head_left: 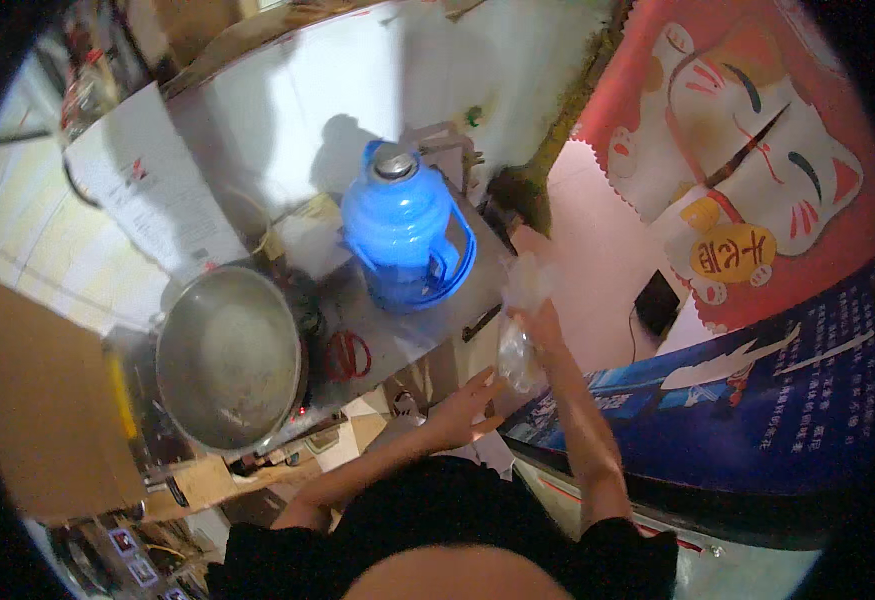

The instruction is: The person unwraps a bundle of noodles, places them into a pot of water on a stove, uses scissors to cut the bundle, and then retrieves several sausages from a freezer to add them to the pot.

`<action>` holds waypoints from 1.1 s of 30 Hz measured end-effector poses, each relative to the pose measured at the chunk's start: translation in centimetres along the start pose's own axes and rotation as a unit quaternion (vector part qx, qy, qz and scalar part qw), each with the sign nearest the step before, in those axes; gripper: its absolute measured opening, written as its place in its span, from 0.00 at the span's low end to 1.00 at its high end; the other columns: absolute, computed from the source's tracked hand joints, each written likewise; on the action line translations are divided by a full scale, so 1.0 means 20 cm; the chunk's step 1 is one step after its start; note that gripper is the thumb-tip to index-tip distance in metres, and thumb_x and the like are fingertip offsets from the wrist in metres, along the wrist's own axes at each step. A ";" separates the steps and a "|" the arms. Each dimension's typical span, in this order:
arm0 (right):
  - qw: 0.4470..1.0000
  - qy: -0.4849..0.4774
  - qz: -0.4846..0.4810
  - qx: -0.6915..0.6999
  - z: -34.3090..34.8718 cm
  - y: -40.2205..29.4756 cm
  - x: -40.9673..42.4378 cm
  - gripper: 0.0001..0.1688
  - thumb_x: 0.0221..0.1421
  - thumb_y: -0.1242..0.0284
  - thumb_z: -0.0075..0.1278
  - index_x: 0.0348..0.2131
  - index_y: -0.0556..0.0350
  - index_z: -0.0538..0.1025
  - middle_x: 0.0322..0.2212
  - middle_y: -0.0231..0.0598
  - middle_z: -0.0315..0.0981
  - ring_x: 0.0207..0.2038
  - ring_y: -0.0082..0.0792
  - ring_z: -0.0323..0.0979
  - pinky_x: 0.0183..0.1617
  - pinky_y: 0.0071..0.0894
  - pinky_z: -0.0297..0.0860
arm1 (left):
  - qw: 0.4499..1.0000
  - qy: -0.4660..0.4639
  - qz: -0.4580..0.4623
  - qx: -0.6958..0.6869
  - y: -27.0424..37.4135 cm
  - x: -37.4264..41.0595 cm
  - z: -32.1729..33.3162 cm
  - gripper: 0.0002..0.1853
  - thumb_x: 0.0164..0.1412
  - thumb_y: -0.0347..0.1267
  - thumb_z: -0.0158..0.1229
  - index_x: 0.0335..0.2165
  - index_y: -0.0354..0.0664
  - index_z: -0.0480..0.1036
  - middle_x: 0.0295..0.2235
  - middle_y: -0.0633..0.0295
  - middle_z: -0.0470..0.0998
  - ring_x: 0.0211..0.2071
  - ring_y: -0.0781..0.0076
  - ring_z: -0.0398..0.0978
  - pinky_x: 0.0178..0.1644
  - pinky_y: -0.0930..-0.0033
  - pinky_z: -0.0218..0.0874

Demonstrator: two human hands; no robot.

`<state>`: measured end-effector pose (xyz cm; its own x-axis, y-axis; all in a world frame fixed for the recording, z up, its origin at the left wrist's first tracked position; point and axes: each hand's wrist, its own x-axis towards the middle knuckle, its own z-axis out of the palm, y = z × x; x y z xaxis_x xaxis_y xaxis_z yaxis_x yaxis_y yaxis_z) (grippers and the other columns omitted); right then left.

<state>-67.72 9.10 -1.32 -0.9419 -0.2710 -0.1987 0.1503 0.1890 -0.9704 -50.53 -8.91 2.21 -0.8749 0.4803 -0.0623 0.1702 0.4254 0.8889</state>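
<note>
My right hand (542,326) is closed around a clear plastic bag (516,360), part of which spreads above the fingers. Just to its lower left is my left hand (467,412), fingers apart and holding nothing that I can see. A blue vacuum flask (403,225) with a metallic top and a blue handle stands upright on the grey counter beyond both hands. Between the flask and a round metal pan (227,360) at the left lie red-handled scissors (348,355). The pan is broad and appears empty.
Papers (156,176) lean at the upper left, above a brown cardboard panel (39,405). A red cloth with a cat design (752,150) and a blue printed sheet (745,397) cover the right side. A black flat object (657,304) lies between them.
</note>
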 end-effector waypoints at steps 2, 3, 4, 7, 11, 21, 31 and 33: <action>0.996 0.036 -0.072 -0.045 0.05 -0.09 0.26 0.28 0.42 0.67 0.58 0.44 0.61 0.70 0.34 0.40 0.73 0.37 0.34 0.72 0.39 0.32 0.70 | 0.997 -0.034 -0.059 -0.028 -0.16 -0.01 -0.03 0.34 0.57 0.40 0.56 0.59 0.44 0.55 0.59 0.44 0.54 0.58 0.48 0.58 0.57 0.55 0.56; 0.981 0.000 -0.132 -0.142 0.04 -0.06 0.46 0.30 0.41 0.65 0.58 0.44 0.61 0.70 0.36 0.42 0.73 0.39 0.36 0.72 0.41 0.32 0.69 | 0.993 -0.051 -0.091 -0.048 -0.23 -0.04 -0.03 0.34 0.58 0.41 0.56 0.59 0.46 0.56 0.59 0.46 0.57 0.60 0.49 0.55 0.58 0.54 0.55; 0.968 -0.028 -0.154 -0.196 0.05 -0.04 0.59 0.34 0.40 0.65 0.58 0.47 0.61 0.68 0.39 0.45 0.71 0.43 0.41 0.69 0.46 0.34 0.65 | 0.996 -0.032 -0.066 -0.057 -0.27 -0.08 -0.06 0.32 0.59 0.39 0.55 0.58 0.44 0.57 0.56 0.46 0.61 0.58 0.50 0.58 0.57 0.56 0.55; 0.932 -0.098 -0.215 -0.276 0.17 -0.03 0.98 0.42 0.39 0.66 0.57 0.52 0.64 0.62 0.47 0.56 0.65 0.52 0.55 0.61 0.60 0.41 0.55 | 0.991 0.012 -0.127 -0.035 -0.30 -0.15 -0.17 0.30 0.58 0.37 0.56 0.56 0.40 0.59 0.52 0.45 0.67 0.55 0.50 0.64 0.56 0.59 0.57; 0.880 -0.134 -0.268 -0.368 0.56 -0.45 1.20 0.42 0.48 0.53 0.49 0.54 0.63 0.61 0.48 0.60 0.64 0.52 0.54 0.63 0.55 0.42 0.61 | 0.963 0.087 -0.251 -0.050 -0.19 -0.21 -0.22 0.28 0.58 0.35 0.56 0.55 0.38 0.61 0.52 0.44 0.66 0.54 0.51 0.65 0.56 0.60 0.57; 0.942 -0.167 -0.109 -0.270 0.58 -0.23 1.43 0.56 0.41 0.47 0.58 0.57 0.67 0.57 0.48 0.59 0.64 0.53 0.53 0.63 0.55 0.42 0.61 | 0.924 0.182 -0.309 -0.135 -0.15 -0.06 -0.18 0.30 0.57 0.37 0.58 0.55 0.36 0.61 0.51 0.45 0.68 0.51 0.54 0.68 0.54 0.60 0.59; 0.969 -0.120 -0.104 -0.190 0.25 0.15 1.49 0.39 0.50 0.56 0.52 0.56 0.56 0.63 0.51 0.57 0.62 0.52 0.52 0.64 0.54 0.42 0.61 | 0.925 0.159 -0.324 -0.118 -0.23 0.09 -0.21 0.30 0.57 0.37 0.57 0.55 0.36 0.61 0.52 0.46 0.67 0.52 0.55 0.67 0.54 0.60 0.60; 0.946 -0.063 -0.195 -0.252 0.31 0.17 1.40 0.36 0.48 0.61 0.54 0.55 0.51 0.64 0.49 0.58 0.63 0.51 0.56 0.62 0.54 0.45 0.61 | 0.921 0.158 -0.335 -0.119 -0.22 0.12 -0.21 0.29 0.58 0.37 0.57 0.54 0.36 0.61 0.53 0.46 0.66 0.53 0.55 0.66 0.54 0.61 0.60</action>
<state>-91.76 -3.69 -11.10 -0.8481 -0.5169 0.1164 -0.3941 0.4686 -0.7906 -55.29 -12.74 0.06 -0.8420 -0.0935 -0.5313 -0.5277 0.3475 0.7751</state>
